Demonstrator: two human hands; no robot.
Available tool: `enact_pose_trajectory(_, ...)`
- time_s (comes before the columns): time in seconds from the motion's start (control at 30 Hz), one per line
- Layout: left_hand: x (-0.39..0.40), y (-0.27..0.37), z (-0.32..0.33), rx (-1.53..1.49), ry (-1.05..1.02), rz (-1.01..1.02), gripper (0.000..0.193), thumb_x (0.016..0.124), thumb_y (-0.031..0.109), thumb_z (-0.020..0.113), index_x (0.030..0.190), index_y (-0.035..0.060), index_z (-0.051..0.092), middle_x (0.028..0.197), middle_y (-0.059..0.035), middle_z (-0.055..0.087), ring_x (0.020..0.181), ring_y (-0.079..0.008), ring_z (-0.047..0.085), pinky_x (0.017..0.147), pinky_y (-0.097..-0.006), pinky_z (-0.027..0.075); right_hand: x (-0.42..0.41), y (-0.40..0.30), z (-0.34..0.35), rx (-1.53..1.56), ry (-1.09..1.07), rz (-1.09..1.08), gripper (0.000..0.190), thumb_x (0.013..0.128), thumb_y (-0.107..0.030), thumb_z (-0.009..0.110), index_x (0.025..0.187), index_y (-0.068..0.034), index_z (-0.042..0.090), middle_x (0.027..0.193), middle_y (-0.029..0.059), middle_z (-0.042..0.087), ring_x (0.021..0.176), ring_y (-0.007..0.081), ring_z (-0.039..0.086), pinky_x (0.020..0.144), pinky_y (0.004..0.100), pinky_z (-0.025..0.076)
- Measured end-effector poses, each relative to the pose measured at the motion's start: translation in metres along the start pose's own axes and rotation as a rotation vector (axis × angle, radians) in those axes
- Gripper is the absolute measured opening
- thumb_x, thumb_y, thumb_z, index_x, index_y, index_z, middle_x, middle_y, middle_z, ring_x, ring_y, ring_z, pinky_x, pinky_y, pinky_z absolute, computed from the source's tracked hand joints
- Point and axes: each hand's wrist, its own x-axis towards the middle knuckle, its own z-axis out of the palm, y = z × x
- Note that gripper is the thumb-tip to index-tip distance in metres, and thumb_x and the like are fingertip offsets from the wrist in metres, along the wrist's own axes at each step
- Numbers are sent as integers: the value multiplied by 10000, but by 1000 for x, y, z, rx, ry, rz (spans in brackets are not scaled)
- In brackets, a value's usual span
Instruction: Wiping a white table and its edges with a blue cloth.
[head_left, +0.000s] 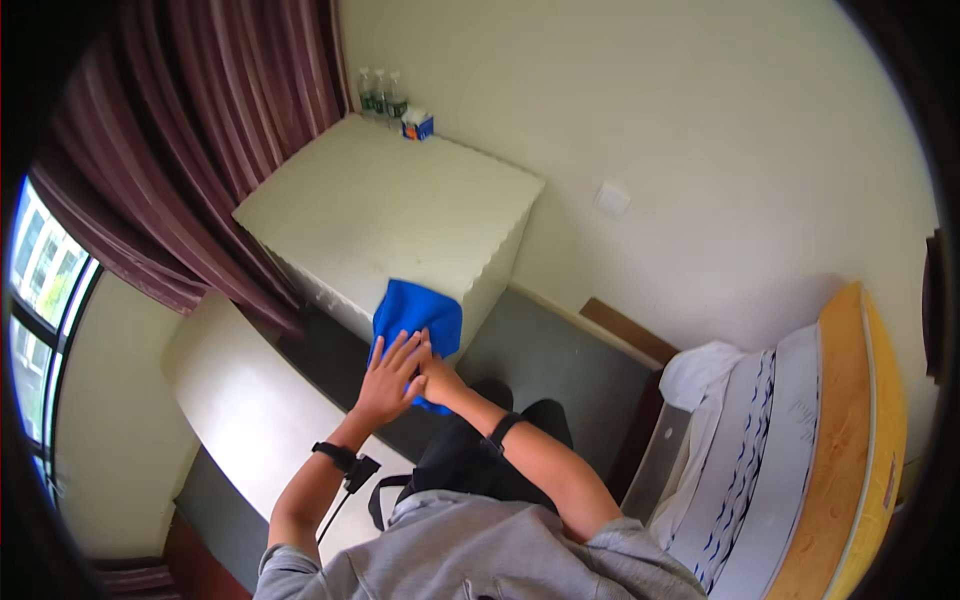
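A blue cloth lies over the near corner of the white table and hangs down its side, reaching below my hands. My left hand lies over the cloth with its fingers spread, its thumb close to the other hand. Just to its right, my right hand is at the cloth, with its fingers partly under the left hand's fingers. Whether the right fingers pinch the cloth is hidden. Both wrists wear black straps, and a small black device with a cable sits at the left one.
Several plastic bottles and a blue tissue box stand at the table's far corner. A long pale tabletop is at the left under a striped curtain. Mattresses lean at the right, beside a brown board.
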Motion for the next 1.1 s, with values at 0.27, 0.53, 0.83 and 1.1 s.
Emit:
enact_pose_trajectory(0.27,79,-39,70,282,187,-462,758,955,606,509,1522,106,444,1615,-278,263,1491,-533,169,1206,-625,133,-177,94,-95,-355,-74,183,799,965,-424,616,1601,-153,216,1330,282,581,1183,425,602,999,495,484)
enact_pose_trajectory(0.53,169,-81,62,330,34,-749,739,988,572,437,1568,120,360,1643,-247,215,1492,-533,153,1207,-608,133,-237,128,-73,-186,-408,1103,1099,839,-805,527,1627,-288,-37,1591,403,89,1426,629,219,1099,709,285)
enact_pose_trajectory(0.83,246,-125,84,515,36,-776,710,993,592,421,1560,166,380,1622,-213,290,1467,-518,243,1190,-605,206,-185,160,-91,-85,-434,1186,1332,762,-667,773,1587,-303,-207,1536,352,223,1346,544,410,998,699,411)
enact_pose_trajectory(1.1,257,-142,84,516,7,-844,653,1010,575,396,1564,230,372,1632,-141,303,1467,-477,265,1180,-603,225,-200,162,-108,-87,-448,1243,1297,778,-623,784,1594,-317,-175,1489,285,304,1296,486,472,1011,625,435)
